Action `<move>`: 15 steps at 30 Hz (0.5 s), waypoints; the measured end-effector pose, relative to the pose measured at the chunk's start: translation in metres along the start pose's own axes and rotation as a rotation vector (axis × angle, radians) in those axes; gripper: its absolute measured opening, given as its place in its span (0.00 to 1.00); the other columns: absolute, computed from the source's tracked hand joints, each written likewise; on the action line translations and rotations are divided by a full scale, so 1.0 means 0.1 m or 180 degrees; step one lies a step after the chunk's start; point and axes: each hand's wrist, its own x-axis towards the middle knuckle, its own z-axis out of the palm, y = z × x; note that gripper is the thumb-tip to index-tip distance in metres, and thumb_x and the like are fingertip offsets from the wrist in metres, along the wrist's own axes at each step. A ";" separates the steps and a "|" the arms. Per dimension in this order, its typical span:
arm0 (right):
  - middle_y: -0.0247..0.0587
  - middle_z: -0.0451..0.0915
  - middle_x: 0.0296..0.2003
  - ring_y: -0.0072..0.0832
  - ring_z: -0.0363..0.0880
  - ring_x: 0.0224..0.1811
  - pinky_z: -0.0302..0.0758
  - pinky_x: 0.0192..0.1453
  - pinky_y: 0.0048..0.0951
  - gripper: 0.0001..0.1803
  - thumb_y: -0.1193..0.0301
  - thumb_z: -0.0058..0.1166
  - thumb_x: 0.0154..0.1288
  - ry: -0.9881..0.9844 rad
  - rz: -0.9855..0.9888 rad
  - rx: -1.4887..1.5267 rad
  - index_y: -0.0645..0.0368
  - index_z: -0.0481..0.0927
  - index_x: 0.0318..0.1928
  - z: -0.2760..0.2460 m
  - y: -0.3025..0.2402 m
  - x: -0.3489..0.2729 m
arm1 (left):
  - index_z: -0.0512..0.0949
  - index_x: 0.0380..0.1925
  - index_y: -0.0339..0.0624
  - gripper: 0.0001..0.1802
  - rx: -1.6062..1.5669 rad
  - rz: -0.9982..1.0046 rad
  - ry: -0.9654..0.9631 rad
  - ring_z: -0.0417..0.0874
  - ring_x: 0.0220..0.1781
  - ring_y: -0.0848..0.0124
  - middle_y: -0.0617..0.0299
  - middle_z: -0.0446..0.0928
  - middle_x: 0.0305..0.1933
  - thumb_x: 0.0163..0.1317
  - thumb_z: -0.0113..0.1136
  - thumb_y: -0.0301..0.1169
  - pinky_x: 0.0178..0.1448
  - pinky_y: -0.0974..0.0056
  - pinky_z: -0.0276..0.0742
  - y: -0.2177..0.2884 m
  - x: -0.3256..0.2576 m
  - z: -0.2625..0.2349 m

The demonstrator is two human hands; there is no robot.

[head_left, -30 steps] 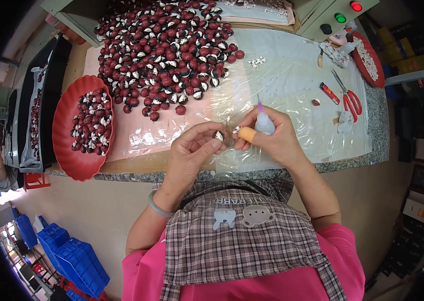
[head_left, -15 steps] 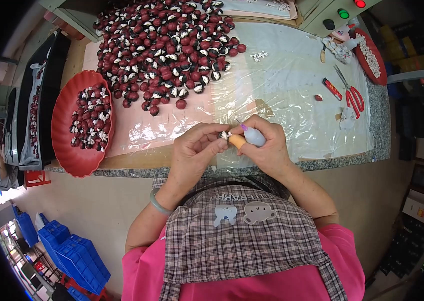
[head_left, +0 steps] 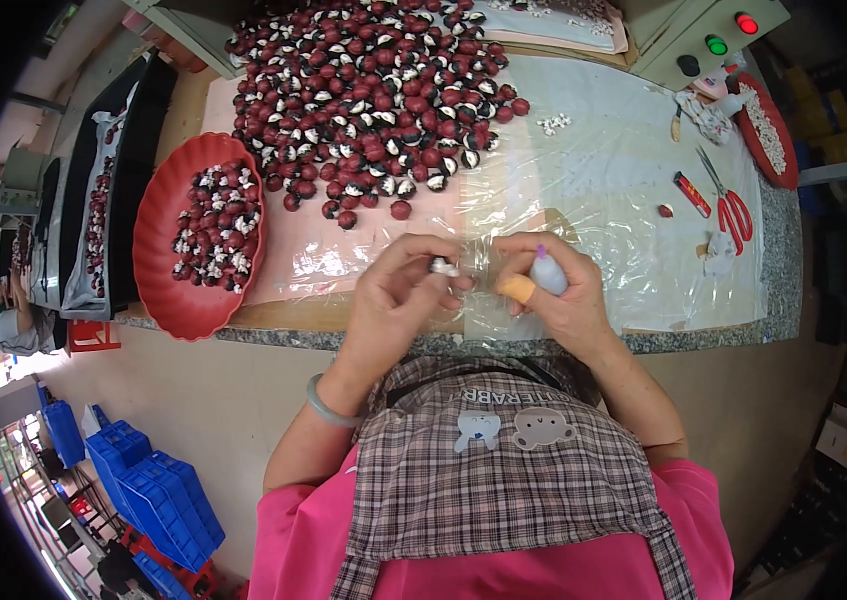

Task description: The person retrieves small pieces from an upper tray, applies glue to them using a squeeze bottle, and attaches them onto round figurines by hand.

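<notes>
Between the fingertips of my left hand point(head_left: 398, 300) is a small ball with a white piece point(head_left: 443, 267); dark parts show, but it is blurred. My right hand point(head_left: 578, 305) is wrapped round a pale squeeze bottle point(head_left: 549, 274) with a purple tip, which points away from me. An orange cover point(head_left: 516, 288) sits on that thumb. A gap separates the two hands above the table's near edge. To the left, a red scalloped bowl point(head_left: 150, 235) holds several dark red balls with white pieces. Beyond my hands spreads a big heap of red, black and white balls point(head_left: 373, 100).
Clear plastic sheeting point(head_left: 623, 190) covers the worktop. Small white pieces point(head_left: 553, 124) lie near the heap. On the right are red-handled scissors point(head_left: 736, 215), a red tube point(head_left: 691, 195) and a red dish of white pieces point(head_left: 763, 130). Blue crates point(head_left: 163, 500) stand on the floor, lower left.
My hands have drawn apart; earlier they met at the ball. The squeeze bottle has turned more upright in the picture, its tip away from the ball. The whole view has shifted slightly.
</notes>
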 end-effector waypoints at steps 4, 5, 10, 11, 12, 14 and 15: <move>0.34 0.80 0.30 0.15 0.75 0.25 0.74 0.29 0.17 0.11 0.78 0.59 0.60 0.0208 0.0009 -0.0219 0.62 0.80 0.44 -0.10 0.02 -0.02 | 0.73 0.37 0.37 0.10 0.1363 0.1014 0.0657 0.72 0.39 0.79 0.63 0.73 0.41 0.54 0.53 0.17 0.36 0.74 0.70 0.04 0.14 -0.32; 0.34 0.80 0.30 0.15 0.75 0.25 0.74 0.29 0.17 0.10 0.78 0.59 0.61 0.0221 0.0094 -0.0275 0.62 0.80 0.44 -0.12 0.02 -0.02 | 0.74 0.35 0.38 0.09 0.2050 0.1158 0.0844 0.71 0.38 0.79 0.64 0.73 0.41 0.54 0.54 0.18 0.35 0.72 0.69 0.07 0.16 -0.35; 0.34 0.80 0.31 0.15 0.75 0.26 0.74 0.29 0.17 0.10 0.78 0.59 0.61 0.0256 0.0014 -0.0268 0.62 0.80 0.43 -0.12 0.05 -0.05 | 0.76 0.34 0.43 0.12 0.4373 0.2252 0.1176 0.75 0.38 0.58 0.60 0.75 0.38 0.48 0.66 0.24 0.38 0.58 0.74 0.11 0.34 -0.29; 0.35 0.80 0.31 0.15 0.76 0.26 0.74 0.29 0.17 0.10 0.78 0.59 0.61 0.0251 -0.0047 -0.0299 0.62 0.80 0.43 -0.12 0.06 -0.05 | 0.76 0.34 0.43 0.12 0.4372 0.2257 0.1172 0.75 0.38 0.58 0.60 0.75 0.38 0.48 0.66 0.24 0.38 0.58 0.74 0.10 0.37 -0.29; 0.35 0.80 0.31 0.15 0.76 0.26 0.74 0.29 0.17 0.10 0.78 0.59 0.61 0.0255 -0.0049 -0.0299 0.62 0.80 0.43 -0.12 0.05 -0.06 | 0.76 0.34 0.43 0.12 0.4513 0.2164 0.1171 0.75 0.38 0.57 0.59 0.75 0.37 0.48 0.65 0.24 0.38 0.58 0.74 0.08 0.39 -0.30; 0.36 0.81 0.32 0.15 0.76 0.27 0.75 0.29 0.18 0.09 0.78 0.58 0.61 0.0272 -0.0058 -0.0317 0.63 0.80 0.42 -0.12 0.02 -0.06 | 0.75 0.33 0.43 0.11 0.4654 0.2072 0.1166 0.75 0.39 0.57 0.59 0.75 0.36 0.48 0.65 0.24 0.38 0.58 0.74 0.06 0.40 -0.31; 0.36 0.81 0.32 0.15 0.76 0.27 0.75 0.29 0.18 0.09 0.78 0.58 0.61 0.0276 -0.0060 -0.0316 0.63 0.80 0.42 -0.13 0.00 -0.07 | 0.76 0.35 0.42 0.11 0.4600 0.2204 0.1171 0.75 0.37 0.61 0.60 0.75 0.36 0.50 0.64 0.24 0.36 0.60 0.73 0.07 0.40 -0.32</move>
